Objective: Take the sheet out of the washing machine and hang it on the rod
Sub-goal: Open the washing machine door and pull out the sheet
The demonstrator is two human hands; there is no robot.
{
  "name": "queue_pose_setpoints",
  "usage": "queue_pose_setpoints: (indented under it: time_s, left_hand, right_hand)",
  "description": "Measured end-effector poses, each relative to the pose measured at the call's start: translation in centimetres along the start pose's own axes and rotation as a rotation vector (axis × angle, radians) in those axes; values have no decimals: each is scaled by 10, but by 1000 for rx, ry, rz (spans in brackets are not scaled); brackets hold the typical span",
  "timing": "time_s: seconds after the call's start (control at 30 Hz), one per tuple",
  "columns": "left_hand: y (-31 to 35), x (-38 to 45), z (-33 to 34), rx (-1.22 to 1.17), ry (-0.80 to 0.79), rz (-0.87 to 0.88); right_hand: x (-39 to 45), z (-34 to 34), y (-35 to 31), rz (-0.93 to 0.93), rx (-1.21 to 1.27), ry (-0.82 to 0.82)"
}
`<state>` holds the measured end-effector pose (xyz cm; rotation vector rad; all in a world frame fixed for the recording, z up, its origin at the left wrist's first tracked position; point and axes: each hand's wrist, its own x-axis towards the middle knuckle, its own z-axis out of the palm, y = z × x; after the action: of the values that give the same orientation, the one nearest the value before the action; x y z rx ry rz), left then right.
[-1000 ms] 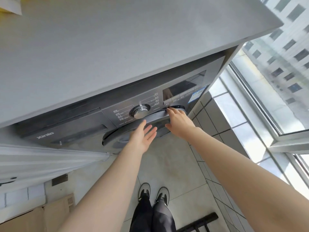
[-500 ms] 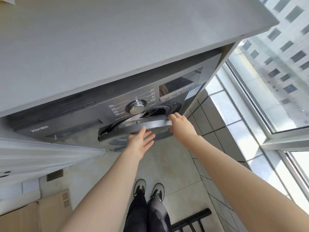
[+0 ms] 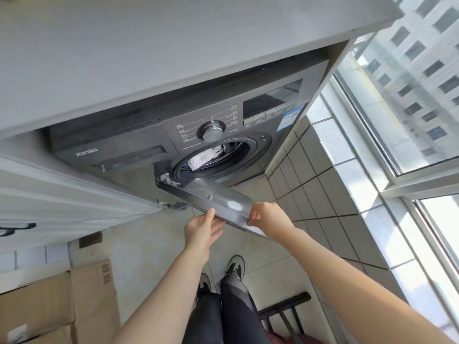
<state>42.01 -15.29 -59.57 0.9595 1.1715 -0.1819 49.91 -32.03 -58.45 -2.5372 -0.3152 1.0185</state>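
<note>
dark washing machine marked "xinle", blue label at upper right unreadable; door swung open. white sheet inside drum. left hand flat under door edge; right hand pinching door rim.

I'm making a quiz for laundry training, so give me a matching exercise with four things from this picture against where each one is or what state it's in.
Things:
1. washer door
2. white laundry
3. cardboard box
4. dial

Places or states:
A. on the floor, lower left
B. swung open, held at its edge
C. on the control panel above the drum opening
D. inside the drum

Pairs: 1-B, 2-D, 3-A, 4-C
</note>
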Motion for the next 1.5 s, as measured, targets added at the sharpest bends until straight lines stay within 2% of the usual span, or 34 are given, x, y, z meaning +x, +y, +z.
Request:
queue_pose_setpoints:
  time_s: [0.3, 0.5, 0.8, 1.1, 1.5]
  left_hand:
    - [-43, -31, -74, 227, 74, 104]
    - [-48, -28, -128, 346, 14, 200]
    - [-69, -40, -189, 634, 43, 427]
    - [-72, -39, -234, 609, 106, 486]
    - [-58, -28, -283, 503, 218, 495]
  right_hand:
    - [-60, 98, -28, 64, 183, -111]
    - [-85, 146, -53, 3, 257, -91]
    - [-104, 198, -107, -95, 289, -95]
    - [-107, 245, -153, -34, 432, -27]
    - [-96, 280, -196, -117, 493, -1]
